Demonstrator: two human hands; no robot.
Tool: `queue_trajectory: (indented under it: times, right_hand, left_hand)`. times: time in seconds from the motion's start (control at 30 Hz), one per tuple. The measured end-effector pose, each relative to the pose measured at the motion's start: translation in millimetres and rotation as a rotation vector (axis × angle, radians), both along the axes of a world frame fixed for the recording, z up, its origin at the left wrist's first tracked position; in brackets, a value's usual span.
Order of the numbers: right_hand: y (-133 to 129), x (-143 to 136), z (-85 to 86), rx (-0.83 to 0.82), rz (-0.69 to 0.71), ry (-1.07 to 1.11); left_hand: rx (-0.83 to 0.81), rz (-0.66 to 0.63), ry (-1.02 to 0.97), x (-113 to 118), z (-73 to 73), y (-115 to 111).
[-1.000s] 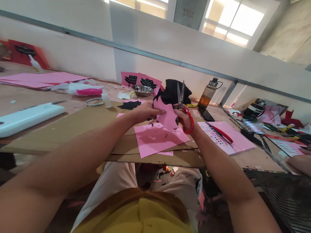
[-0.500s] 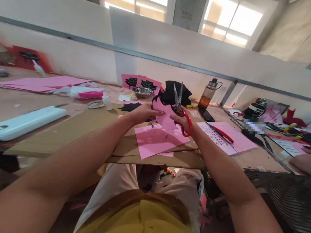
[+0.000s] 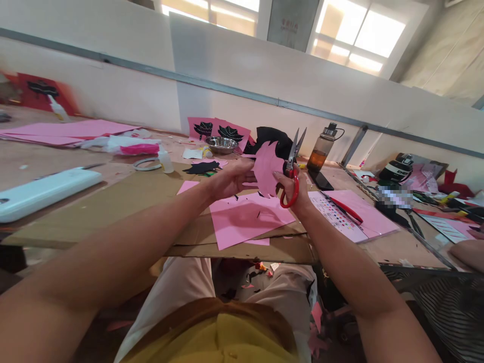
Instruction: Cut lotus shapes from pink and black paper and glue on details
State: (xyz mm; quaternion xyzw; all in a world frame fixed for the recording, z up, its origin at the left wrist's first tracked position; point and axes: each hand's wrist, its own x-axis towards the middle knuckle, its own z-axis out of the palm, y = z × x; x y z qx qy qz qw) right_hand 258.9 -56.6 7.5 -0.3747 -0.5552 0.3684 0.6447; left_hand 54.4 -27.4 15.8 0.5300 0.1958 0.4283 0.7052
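A pink paper cutout with jagged edges is held up above the cardboard. My left hand is closed at its left side, the fingers partly behind the paper. My right hand grips the red-handled scissors, blades pointing up and slightly parted, while its thumb touches the cutout's right edge. Beneath both hands lies a pink sheet with small dark scraps on it. Behind the cutout is a black piece.
A metal bowl and black cut shapes lie behind my left hand. On the right stand a bottle, a phone and a red tool. Someone's arm shows at the far right.
The pink cutout has turned and shifted right, hiding its black edging. My right hand and the scissors have moved slightly right. My left hand has moved a little right, its fingers now behind the paper.
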Motion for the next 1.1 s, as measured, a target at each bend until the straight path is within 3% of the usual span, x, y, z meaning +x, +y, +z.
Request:
queue_trajectory:
  times: [0.17,0.3,0.53,0.7,0.8,0.97,1.1]
  right_hand:
    - [1.5,-4.9,-5.7,-0.016,0.010,-0.042]
    - [1.3,-2.2,-4.0,-0.005,0.015,-0.030]
    - [7.1,2.7,-4.3,-0.003,-0.043,0.078]
    - [8.7,-0.2,-5.8,0.003,-0.059,0.058]
    - [6.3,-1.5,-3.5,0.005,-0.006,0.002]
    - [0.5,1.0,2.8,0.022,0.055,0.034]
    - [-2.8,1.1,3.4,0.020,0.069,0.030]
  left_hand:
    - [-0.042,0.116,0.046,9.9,-8.7,-1.9]
    - [-0.046,0.177,0.020,10.9,-6.6,-2.0]
    - [-0.156,0.117,-0.149,8.9,0.6,-2.3]
    - [-0.121,0.059,-0.027,10.3,-0.5,-8.7]
    - [-0.112,0.143,0.038,13.1,-2.1,-8.5]
    - [-0.192,0.315,-0.043,16.4,0.8,-4.1]
    - [-0.220,0.346,-0.083,17.2,2.4,-3.6]
